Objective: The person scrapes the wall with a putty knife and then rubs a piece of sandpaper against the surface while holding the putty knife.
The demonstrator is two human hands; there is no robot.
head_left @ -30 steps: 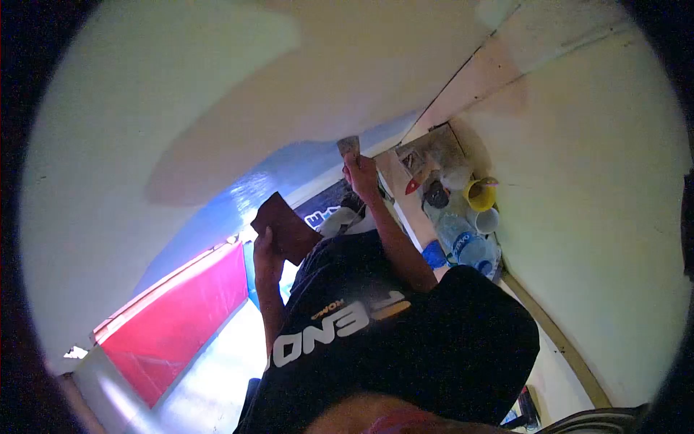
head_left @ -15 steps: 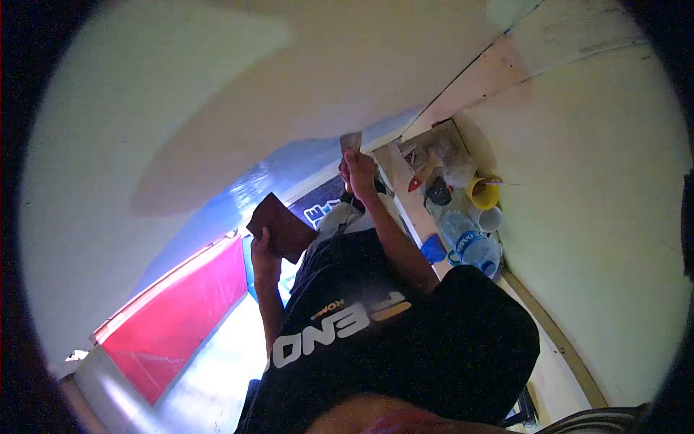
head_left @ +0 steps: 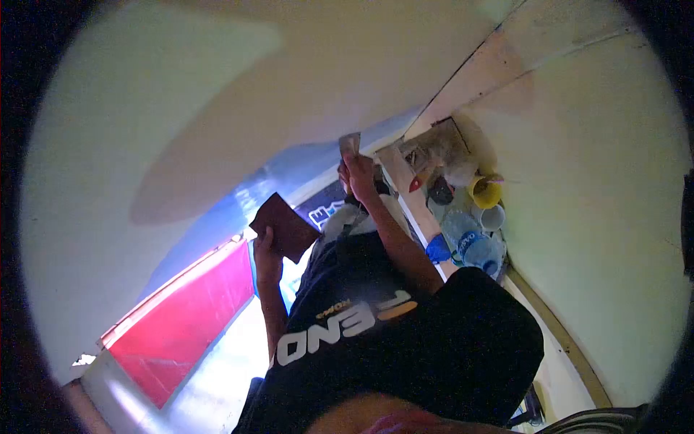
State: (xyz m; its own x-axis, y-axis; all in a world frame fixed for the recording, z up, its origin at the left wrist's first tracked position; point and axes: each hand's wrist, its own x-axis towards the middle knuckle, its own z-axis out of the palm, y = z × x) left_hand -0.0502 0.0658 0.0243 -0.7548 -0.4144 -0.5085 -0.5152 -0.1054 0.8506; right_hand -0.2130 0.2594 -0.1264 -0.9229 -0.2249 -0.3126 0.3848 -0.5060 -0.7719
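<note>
A dark reddish-brown flat sheet (head_left: 288,226) is held by my left hand (head_left: 267,254), its thumb over the lower left edge. To the right and higher up, my right hand (head_left: 358,177) is closed round a scraper (head_left: 350,144), whose flat metal blade points up toward the pale wall surface (head_left: 303,94). The two hands are apart, in front of the black shirt (head_left: 419,354). Part of the right hand's fingers is hidden behind the hand.
A ledge at the right holds a yellow cup (head_left: 485,192), a white cup (head_left: 491,217), a large clear bottle (head_left: 477,249), a blue item (head_left: 437,249) and a red-tipped tool (head_left: 415,185). A red panel (head_left: 188,318) stands lower left.
The view has shifted slightly, so the ledge and red panel appear a little further right and lower. Both hands keep their holds, with the sheet turned slightly.
</note>
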